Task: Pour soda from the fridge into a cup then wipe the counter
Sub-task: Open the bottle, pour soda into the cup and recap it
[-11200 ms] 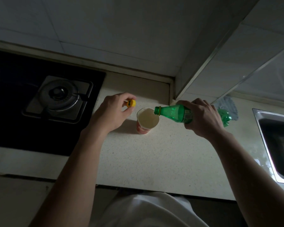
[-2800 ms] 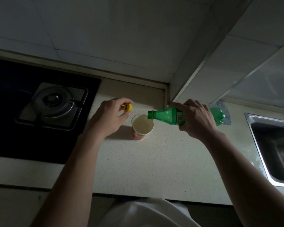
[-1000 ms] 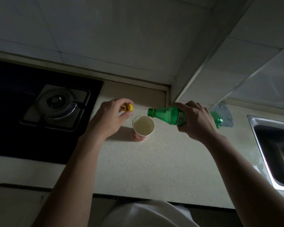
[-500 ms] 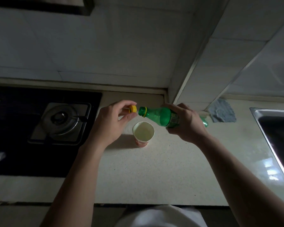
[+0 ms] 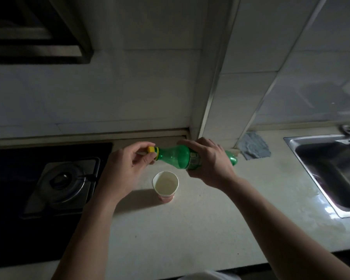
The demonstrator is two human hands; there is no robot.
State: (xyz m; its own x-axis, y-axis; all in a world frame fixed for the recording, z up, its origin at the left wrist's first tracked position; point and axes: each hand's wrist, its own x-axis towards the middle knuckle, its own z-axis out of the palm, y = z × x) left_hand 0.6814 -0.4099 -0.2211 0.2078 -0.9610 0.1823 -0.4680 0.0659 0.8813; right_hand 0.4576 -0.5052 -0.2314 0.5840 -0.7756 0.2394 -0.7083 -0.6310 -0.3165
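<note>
A green soda bottle [image 5: 175, 158] lies almost level in the air above the counter, its neck pointing left. My right hand [image 5: 208, 161] grips its labelled middle. My left hand [image 5: 125, 168] pinches the yellow cap [image 5: 151, 149], which sits on the bottle's mouth. Below and between the hands stands a paper cup [image 5: 166, 185] with a red base and pale liquid inside. A grey cloth [image 5: 253, 146] lies crumpled on the pale counter [image 5: 190, 229] at the back, by the wall corner.
A black gas hob with a metal burner [image 5: 63, 180] fills the left. A steel sink [image 5: 331, 170] is sunk into the counter at the right. A range hood [image 5: 38, 31] hangs upper left. A tiled pillar [image 5: 216, 87] juts out behind the hands.
The bottle has swung away from the cup and back to level. The left hand has brought the cap from beside the cup onto the bottle's mouth. The view has tilted upward.
</note>
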